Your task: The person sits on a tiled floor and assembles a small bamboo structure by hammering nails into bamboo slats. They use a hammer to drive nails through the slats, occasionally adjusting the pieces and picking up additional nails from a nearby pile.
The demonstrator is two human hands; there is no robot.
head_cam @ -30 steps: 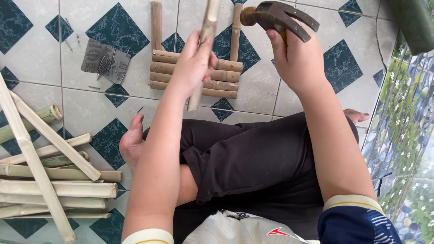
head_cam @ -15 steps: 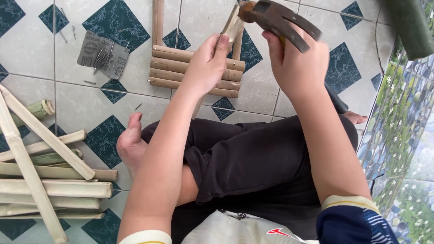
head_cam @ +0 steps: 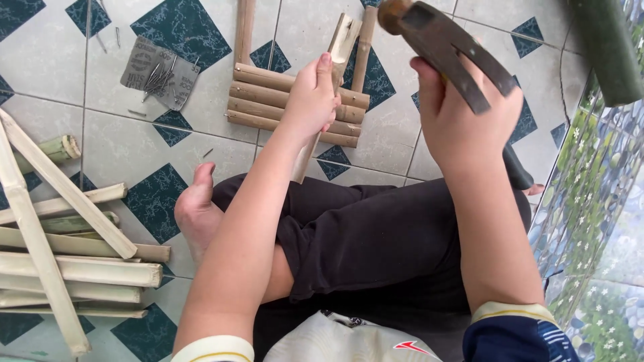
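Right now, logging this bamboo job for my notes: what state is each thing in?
Left hand: gripping a split bamboo strip, held upright.
Right hand: holding a claw hammer, raised.
Bamboo frame: flat on the floor tiles, slats side by side.
Nails: loose pile on paper.
Bamboo strips: stacked, crisscrossed.

White glazed floor tiles [head_cam: 409,144] set with dark teal diamond insets, lit by daylight, meet a band of flower-and-pebble patterned tiles [head_cam: 604,221] at right.

Bamboo pile [head_cam: 60,268] blocks the left; bare tiled floor [head_cam: 396,141] beside the slat frame [head_cam: 295,110].
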